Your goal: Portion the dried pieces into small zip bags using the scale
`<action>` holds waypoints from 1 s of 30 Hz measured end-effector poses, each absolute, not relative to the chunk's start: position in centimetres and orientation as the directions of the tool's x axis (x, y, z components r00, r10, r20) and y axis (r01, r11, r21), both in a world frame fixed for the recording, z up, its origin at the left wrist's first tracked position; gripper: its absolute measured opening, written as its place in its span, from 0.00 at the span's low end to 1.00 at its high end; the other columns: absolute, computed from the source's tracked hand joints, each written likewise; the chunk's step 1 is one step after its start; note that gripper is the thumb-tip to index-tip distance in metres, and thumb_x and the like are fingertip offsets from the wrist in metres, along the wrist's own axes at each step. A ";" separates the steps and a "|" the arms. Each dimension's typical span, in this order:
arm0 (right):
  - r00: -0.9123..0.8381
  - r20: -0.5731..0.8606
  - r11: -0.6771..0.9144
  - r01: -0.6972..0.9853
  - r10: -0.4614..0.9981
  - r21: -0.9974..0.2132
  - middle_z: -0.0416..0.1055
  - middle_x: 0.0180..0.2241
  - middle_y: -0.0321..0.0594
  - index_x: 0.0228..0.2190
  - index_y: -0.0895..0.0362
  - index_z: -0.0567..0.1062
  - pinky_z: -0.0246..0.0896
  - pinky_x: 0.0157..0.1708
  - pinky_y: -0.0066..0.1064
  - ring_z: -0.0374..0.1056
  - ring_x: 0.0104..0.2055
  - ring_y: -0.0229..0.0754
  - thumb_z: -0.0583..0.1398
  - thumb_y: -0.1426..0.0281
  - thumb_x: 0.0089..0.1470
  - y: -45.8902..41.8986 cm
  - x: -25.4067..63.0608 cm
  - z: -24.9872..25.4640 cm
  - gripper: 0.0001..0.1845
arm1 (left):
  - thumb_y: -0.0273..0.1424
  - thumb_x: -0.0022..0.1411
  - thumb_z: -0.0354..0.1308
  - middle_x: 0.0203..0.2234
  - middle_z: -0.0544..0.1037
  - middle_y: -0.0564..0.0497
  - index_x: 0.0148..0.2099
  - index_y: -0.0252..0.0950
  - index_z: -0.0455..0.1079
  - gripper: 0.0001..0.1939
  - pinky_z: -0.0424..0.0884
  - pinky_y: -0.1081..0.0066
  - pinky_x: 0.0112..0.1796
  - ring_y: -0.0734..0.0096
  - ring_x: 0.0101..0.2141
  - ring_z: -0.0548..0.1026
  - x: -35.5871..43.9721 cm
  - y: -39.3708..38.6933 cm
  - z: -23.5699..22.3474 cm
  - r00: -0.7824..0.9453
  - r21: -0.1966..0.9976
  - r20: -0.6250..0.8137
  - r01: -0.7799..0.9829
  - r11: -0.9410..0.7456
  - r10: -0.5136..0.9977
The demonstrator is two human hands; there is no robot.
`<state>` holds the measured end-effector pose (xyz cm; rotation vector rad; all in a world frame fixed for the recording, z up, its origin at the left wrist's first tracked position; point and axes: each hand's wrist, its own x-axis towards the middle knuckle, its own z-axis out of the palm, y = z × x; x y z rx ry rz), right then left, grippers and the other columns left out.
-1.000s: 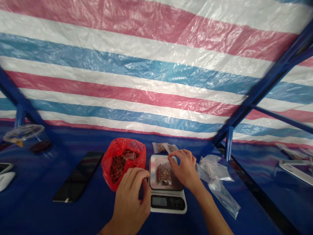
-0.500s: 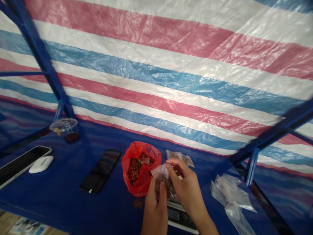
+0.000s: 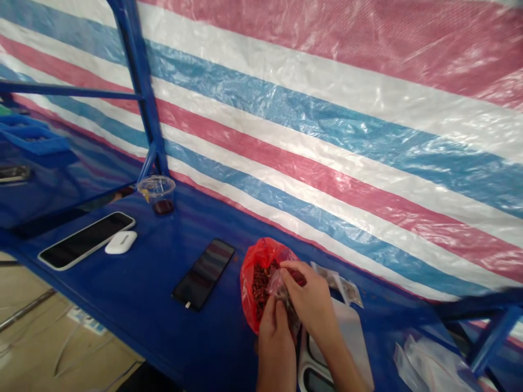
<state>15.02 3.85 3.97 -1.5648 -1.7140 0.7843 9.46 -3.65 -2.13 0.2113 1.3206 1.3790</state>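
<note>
Both my hands hold a small clear bag (image 3: 283, 294) of brown pieces just in front of an open red bag (image 3: 255, 275) full of the same brown pieces. My left hand (image 3: 274, 337) grips the small bag from below with closed fingers. My right hand (image 3: 311, 302) pinches its top edge. Under my right forearm lies a white kitchen scale (image 3: 351, 337), its platform bare. Two filled small clear bags (image 3: 341, 283) rest on the blue table (image 3: 163, 305) behind the scale.
A black phone (image 3: 204, 274) lies left of the red bag. Further left are a white-edged tablet (image 3: 86, 240), a white earbud case (image 3: 121, 242) and a clear plastic cup (image 3: 157, 194). Empty clear bags (image 3: 425, 365) lie at the right. A striped tarp hangs behind the table.
The small clear bag has been lifted off the scale by both hands and brought over to the red bag. The view has swung to the left.
</note>
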 end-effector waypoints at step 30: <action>-0.141 0.079 0.128 0.379 0.987 -0.917 0.81 0.42 0.41 0.40 0.53 0.82 0.67 0.50 0.40 0.75 0.45 0.49 0.63 0.58 0.60 2.4 19.8 5.2 0.13 | 0.40 0.73 0.50 0.63 0.72 0.45 0.66 0.44 0.67 0.23 0.66 0.53 0.64 0.56 0.64 0.69 6.8 -4.5 0.3 -0.231 0.997 -0.058 0.029 0.067 0.971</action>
